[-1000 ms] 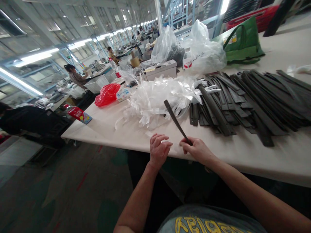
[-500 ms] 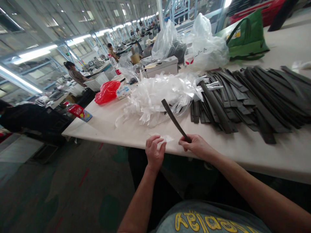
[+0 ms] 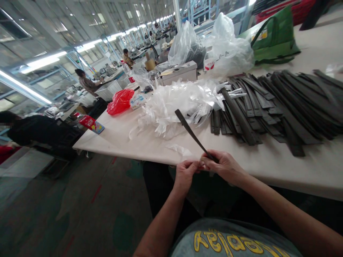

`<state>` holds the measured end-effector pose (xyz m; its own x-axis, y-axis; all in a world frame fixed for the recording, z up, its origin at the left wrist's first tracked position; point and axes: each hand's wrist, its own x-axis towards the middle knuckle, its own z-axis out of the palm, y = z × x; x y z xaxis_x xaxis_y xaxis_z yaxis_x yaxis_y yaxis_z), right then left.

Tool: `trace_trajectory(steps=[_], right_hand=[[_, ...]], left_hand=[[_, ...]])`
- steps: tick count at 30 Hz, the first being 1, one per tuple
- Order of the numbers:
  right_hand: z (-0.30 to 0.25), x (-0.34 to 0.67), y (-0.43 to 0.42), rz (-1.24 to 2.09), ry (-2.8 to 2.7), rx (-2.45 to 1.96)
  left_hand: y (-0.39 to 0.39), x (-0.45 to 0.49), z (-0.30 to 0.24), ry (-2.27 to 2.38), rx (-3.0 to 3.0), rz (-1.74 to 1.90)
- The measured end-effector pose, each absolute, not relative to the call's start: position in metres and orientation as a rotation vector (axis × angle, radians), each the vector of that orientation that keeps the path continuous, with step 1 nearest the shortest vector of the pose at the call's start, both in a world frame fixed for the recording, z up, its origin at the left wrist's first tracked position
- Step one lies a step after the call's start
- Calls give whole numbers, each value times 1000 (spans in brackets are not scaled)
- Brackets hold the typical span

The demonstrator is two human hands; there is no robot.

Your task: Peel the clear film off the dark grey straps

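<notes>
In the head view, your left hand [image 3: 185,174], open and apart half a second earlier, had come across until its fingertips met those of your right hand [image 3: 227,167]. Your right grip held the dark strip [image 3: 191,132] near its lower end, tilted up over the bench [image 3: 128,148]. Your left grip had narrowed to a pinch; whether it held anything, I could not tell. Both hands seemed engaged at the strip's lower end, with a white scrap [image 3: 181,150] just beyond.
</notes>
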<state>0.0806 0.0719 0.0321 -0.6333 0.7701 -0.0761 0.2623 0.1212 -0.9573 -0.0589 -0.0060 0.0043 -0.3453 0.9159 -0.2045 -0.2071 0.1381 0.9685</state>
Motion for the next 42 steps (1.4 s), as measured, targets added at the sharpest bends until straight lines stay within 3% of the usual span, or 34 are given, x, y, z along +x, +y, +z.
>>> trace_trajectory(steps=[9, 16, 20, 42], right_hand=[[24, 136, 64, 1551, -1790, -1024], [15, 149, 40, 1080, -2274, -1113], [7, 143, 36, 984, -2356, -1103], [3, 133, 37, 1106, -2467, -1119]], left_hand=[[7, -53, 17, 1102, 265, 1636], [19, -46, 23, 1025, 181, 1690], [19, -40, 25, 1008, 188, 1682], [7, -32, 12, 1069, 202, 1595]])
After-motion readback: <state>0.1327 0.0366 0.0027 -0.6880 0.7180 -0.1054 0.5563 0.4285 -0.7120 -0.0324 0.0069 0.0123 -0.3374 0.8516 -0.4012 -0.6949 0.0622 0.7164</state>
